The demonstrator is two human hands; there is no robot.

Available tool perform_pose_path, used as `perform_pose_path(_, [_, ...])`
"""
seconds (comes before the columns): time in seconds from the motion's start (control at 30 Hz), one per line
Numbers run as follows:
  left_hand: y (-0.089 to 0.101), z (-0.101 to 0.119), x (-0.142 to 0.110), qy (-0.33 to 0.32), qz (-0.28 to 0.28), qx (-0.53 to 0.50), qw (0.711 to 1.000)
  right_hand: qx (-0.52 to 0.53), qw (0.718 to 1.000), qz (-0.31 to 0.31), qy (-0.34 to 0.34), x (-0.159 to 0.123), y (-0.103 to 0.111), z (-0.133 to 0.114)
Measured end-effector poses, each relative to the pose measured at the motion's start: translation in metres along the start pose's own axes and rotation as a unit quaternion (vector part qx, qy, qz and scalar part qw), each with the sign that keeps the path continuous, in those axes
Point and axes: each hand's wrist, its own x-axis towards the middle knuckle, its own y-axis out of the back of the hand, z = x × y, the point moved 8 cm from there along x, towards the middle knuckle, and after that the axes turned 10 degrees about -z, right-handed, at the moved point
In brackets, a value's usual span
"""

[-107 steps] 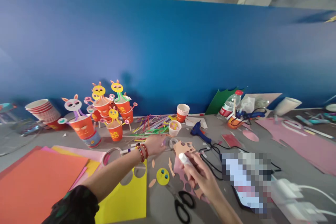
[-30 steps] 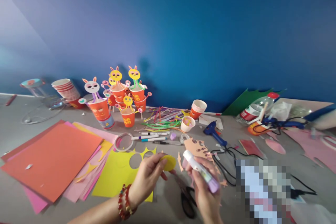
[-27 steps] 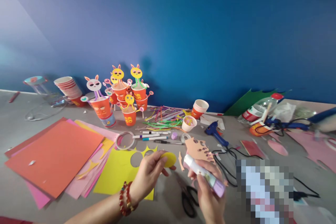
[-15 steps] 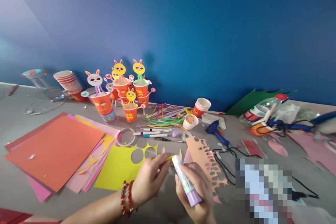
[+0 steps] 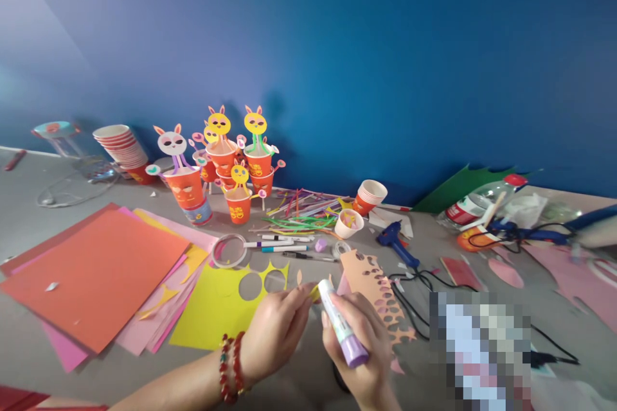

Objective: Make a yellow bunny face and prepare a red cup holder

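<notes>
Between the fingertips of my left hand [image 5: 277, 324] is a yellow paper circle [image 5: 314, 293], seen nearly edge-on and mostly hidden by the fingers. My right hand [image 5: 364, 340] is wrapped round a white glue stick [image 5: 341, 321] with a purple base. The glue stick's upper end is against or very close to the circle; I cannot tell which. A purple cap [image 5: 321, 244] stands behind the hands, beside several markers [image 5: 284, 248]. Under and left of my left hand lies a yellow sheet [image 5: 212, 308] with round holes. A peach sheet [image 5: 361, 270] full of cut-outs lies beyond my right hand.
Paper cups with bunny faces [image 5: 186, 189] stand at the back left, near stacked cups [image 5: 123, 151]. Coloured paper sheets [image 5: 96, 270] lie at left. A blue glue gun [image 5: 398, 244] with a black cable is at right, near a bottle [image 5: 482, 199] and a blurred-out device [image 5: 477, 347].
My left hand came back from the markers and took up the yellow circle. The circle turned edge-on, and the glue stick moved left to it. Over the last half second little has changed.
</notes>
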Motion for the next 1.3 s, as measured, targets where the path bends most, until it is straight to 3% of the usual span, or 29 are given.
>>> perform_pose_path(0.57, [-0.009,-0.006,0.000,0.050,-0.042,-0.117,0.991,0.000,0.999,-0.006,-0.033,0.000,-0.004,0.003])
perform_pose_path(0.9, [-0.013,-0.009,0.004,0.073,-0.048,-0.230,0.969,0.004,0.999,-0.015,-0.028,0.002,-0.005,0.000])
perform_pose_path(1.3, [-0.012,-0.008,0.004,0.060,-0.038,-0.216,0.974,0.002,0.999,0.000,-0.042,0.000,-0.004,0.003])
